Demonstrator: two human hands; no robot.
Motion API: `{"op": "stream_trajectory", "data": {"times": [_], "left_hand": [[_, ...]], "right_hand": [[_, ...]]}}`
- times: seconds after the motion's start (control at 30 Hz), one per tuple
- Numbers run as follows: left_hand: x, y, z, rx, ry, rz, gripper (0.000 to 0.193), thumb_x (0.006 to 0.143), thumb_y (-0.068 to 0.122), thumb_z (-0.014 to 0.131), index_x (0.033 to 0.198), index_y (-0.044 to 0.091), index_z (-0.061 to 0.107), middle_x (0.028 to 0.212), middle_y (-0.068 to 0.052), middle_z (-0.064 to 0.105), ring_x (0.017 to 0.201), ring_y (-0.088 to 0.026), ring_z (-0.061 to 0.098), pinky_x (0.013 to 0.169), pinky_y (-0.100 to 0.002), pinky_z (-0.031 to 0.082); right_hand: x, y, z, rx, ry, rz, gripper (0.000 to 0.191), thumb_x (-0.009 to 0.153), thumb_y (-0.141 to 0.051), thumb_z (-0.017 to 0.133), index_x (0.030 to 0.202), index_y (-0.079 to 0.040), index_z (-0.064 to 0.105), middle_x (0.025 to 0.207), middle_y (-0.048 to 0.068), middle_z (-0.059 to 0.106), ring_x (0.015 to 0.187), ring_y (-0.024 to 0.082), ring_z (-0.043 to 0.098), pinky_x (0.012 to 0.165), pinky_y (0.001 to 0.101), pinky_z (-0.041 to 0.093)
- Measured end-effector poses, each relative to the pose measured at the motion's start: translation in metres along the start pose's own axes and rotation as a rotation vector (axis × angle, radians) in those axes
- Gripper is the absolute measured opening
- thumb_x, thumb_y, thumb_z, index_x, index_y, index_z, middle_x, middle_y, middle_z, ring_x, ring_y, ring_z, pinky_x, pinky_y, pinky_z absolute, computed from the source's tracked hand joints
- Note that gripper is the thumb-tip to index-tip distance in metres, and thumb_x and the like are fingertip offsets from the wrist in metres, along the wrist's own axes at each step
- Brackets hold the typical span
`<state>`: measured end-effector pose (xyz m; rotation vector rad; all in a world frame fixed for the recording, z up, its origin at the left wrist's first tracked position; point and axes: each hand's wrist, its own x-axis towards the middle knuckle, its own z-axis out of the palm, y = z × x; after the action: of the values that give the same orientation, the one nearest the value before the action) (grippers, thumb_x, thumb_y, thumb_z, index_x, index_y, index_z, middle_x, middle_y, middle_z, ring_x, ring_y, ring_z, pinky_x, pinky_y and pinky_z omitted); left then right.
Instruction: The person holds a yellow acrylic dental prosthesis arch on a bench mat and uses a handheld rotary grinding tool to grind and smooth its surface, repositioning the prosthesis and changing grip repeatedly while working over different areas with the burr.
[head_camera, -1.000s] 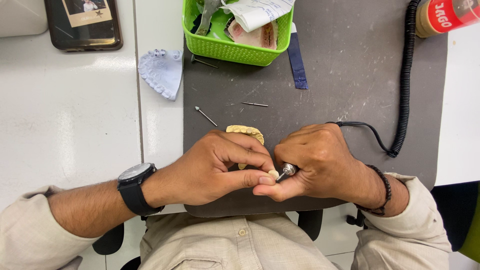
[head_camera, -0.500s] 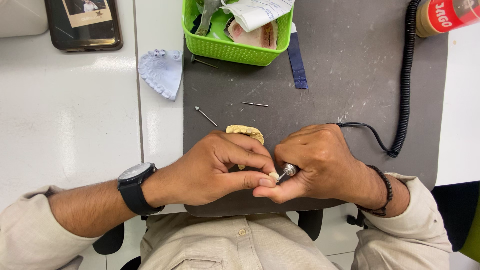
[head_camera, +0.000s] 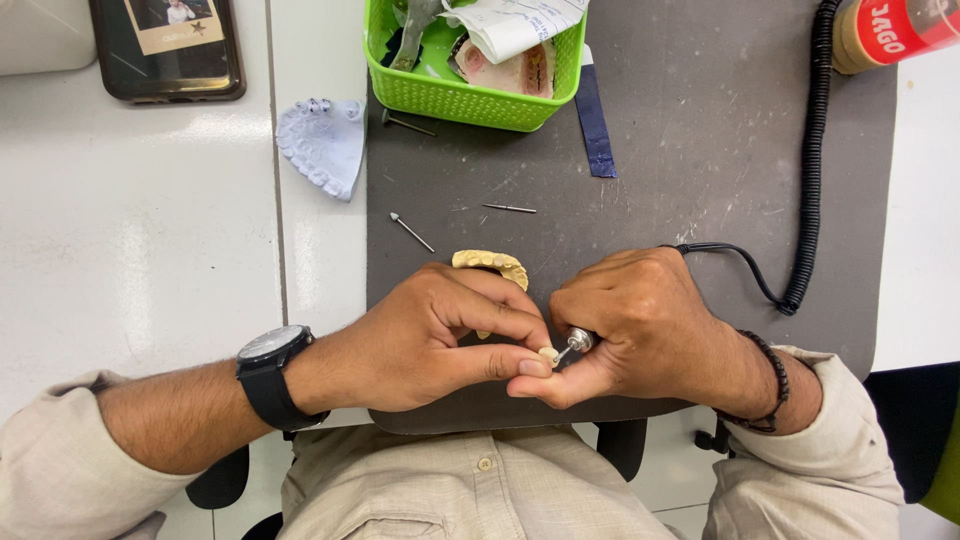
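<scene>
My left hand (head_camera: 440, 335) pinches a small pale tooth-shaped piece (head_camera: 548, 354) between thumb and forefinger. My right hand (head_camera: 640, 325) grips a metal rotary handpiece (head_camera: 578, 343) whose tip touches that piece. A black cable (head_camera: 740, 265) runs from the handpiece to a coiled cord (head_camera: 812, 150). Just beyond my left hand lies a yellow dental cast (head_camera: 490, 262) on the dark grey mat (head_camera: 700, 130).
Two loose burs (head_camera: 411, 232) (head_camera: 509, 208) lie on the mat. A green basket (head_camera: 470, 95) with papers and tools stands at the back, a blue strip (head_camera: 594, 125) beside it. A white dental cast (head_camera: 322, 145), a phone (head_camera: 168, 45) and a red can (head_camera: 895, 30) are nearby.
</scene>
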<state>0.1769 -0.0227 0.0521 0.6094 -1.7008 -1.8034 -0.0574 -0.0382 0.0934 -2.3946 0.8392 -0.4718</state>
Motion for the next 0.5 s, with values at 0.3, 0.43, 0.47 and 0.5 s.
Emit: {"op": "stream_trajectory", "data": {"times": [0.3, 0.43, 0.47, 0.5], "left_hand": [[-0.0017, -0.0011, 0.0013, -0.004, 0.000, -0.024, 0.017, 0.094, 0.016, 0.075, 0.107, 0.005, 0.078, 0.103, -0.004, 0.075, 0.090, -0.012, 0.070, 0.081, -0.027, 0.057], [-0.0011, -0.0007, 0.0008, -0.010, -0.007, -0.024, 0.017, 0.094, 0.016, 0.075, 0.107, 0.006, 0.078, 0.103, -0.004, 0.075, 0.091, -0.012, 0.070, 0.082, -0.026, 0.057], [-0.0014, -0.0004, 0.0012, -0.007, -0.005, -0.019, 0.017, 0.094, 0.016, 0.075, 0.107, 0.006, 0.078, 0.103, -0.004, 0.075, 0.091, -0.012, 0.070, 0.082, -0.027, 0.057], [-0.0017, -0.0001, 0.0014, -0.002, -0.005, -0.014, 0.017, 0.094, 0.016, 0.075, 0.107, 0.006, 0.078, 0.102, -0.004, 0.075, 0.091, -0.012, 0.070, 0.082, -0.027, 0.057]], "right_hand": [[0.0005, -0.0014, -0.0007, -0.035, -0.011, -0.006, 0.057, 0.069, -0.052, 0.089, 0.053, -0.010, 0.054, 0.044, 0.002, 0.045, 0.039, 0.020, 0.051, 0.043, 0.0346, 0.042], [0.0005, -0.0013, -0.0019, -0.019, 0.007, -0.019, 0.055, 0.071, -0.053, 0.088, 0.056, -0.011, 0.055, 0.046, 0.002, 0.046, 0.040, 0.019, 0.051, 0.045, 0.0333, 0.043], [0.0003, -0.0016, -0.0012, -0.025, -0.002, -0.011, 0.056, 0.070, -0.053, 0.088, 0.054, -0.011, 0.055, 0.045, 0.002, 0.046, 0.038, 0.019, 0.050, 0.044, 0.0336, 0.043], [0.0004, -0.0018, -0.0003, -0.032, -0.011, -0.003, 0.057, 0.069, -0.053, 0.089, 0.052, -0.010, 0.054, 0.043, 0.002, 0.045, 0.037, 0.019, 0.049, 0.043, 0.0339, 0.042]]}}
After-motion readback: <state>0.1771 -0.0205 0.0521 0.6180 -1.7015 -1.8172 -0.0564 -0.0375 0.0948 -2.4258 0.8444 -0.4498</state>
